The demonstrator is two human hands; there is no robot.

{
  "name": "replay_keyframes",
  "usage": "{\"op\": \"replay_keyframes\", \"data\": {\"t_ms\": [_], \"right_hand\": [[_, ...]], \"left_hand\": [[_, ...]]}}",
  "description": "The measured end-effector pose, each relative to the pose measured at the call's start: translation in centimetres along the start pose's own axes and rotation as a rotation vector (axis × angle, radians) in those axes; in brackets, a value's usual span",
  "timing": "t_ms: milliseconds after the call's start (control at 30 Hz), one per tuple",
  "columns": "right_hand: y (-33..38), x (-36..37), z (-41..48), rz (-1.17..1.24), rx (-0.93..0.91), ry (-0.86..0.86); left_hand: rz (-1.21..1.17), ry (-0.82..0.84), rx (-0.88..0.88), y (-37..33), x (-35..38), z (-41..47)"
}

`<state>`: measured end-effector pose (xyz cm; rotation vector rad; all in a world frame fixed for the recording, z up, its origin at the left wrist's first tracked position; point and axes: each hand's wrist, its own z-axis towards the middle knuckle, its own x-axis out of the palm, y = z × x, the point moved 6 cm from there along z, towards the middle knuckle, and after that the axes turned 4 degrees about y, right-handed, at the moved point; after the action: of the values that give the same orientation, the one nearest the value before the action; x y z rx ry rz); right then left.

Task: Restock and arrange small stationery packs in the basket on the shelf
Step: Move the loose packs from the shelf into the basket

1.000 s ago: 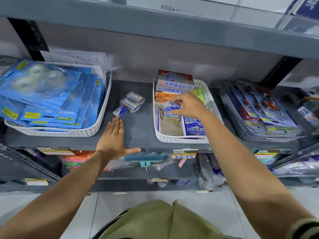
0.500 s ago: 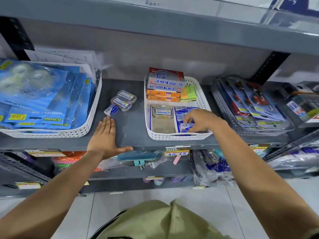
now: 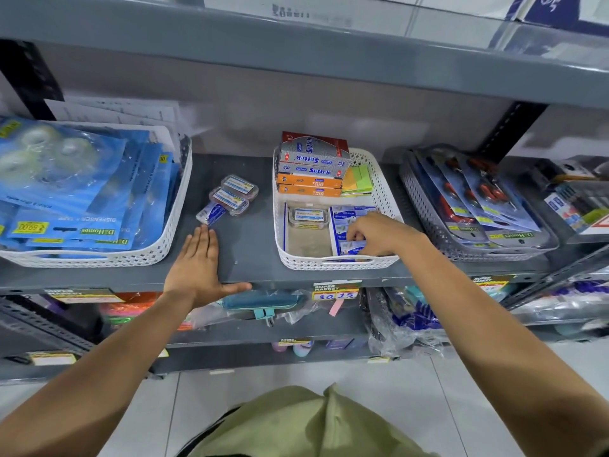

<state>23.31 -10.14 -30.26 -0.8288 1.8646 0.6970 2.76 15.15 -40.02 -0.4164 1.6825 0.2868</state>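
Note:
The white perforated basket [image 3: 339, 263] stands mid-shelf. At its back sit stacked Softek and orange boxes [image 3: 313, 159] and green sticky notes [image 3: 357, 179]. One clear case [image 3: 309, 216] lies at its left; a row of small blue packs [image 3: 346, 219] runs down its right side. My right hand [image 3: 382, 234] is inside the basket's front right, fingertips curled onto the small blue pack [image 3: 353, 248] at the front. My left hand [image 3: 201, 265] rests flat and open on the shelf, just below two loose clear cases [image 3: 234, 194] and a loose blue pack [image 3: 211, 213].
A white basket of blue tape packs [image 3: 99, 255] fills the left. A grey basket of scissors packs [image 3: 428, 225] sits at the right. The upper shelf [image 3: 296, 44] hangs low overhead. A price tag [image 3: 336, 291] marks the shelf edge, with bagged goods below.
My right hand carried a small blue pack from the basket's middle to its front right corner, and has stayed there. My left hand stays flat on the shelf.

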Motion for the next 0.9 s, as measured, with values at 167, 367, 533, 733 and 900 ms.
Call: {"op": "replay_keyframes", "data": {"t_ms": [167,367,533,733,900], "right_hand": [[-1.4,-0.3,-0.7,0.199,0.022,-0.018],[-1.8,0.3,-0.7,0.258,0.118,-0.044],[-1.1,0.0,-0.4,0.144,0.176,-0.034],[2.2,-4.3,0.6,0.0,0.239,-0.15],[10.5,-6.4,4.8,0.107,0.0,-0.359]], "left_hand": [[-0.002,-0.01,0.002,-0.1,0.0,0.1],[0.009,-0.024,0.008,0.0,0.0,0.1],[-0.003,-0.015,0.001,-0.2,-0.2,0.0],[-0.014,-0.016,-0.025,-0.8,-0.6,-0.3],[-0.039,-0.011,-0.06,-0.5,-0.6,-0.9]]}}
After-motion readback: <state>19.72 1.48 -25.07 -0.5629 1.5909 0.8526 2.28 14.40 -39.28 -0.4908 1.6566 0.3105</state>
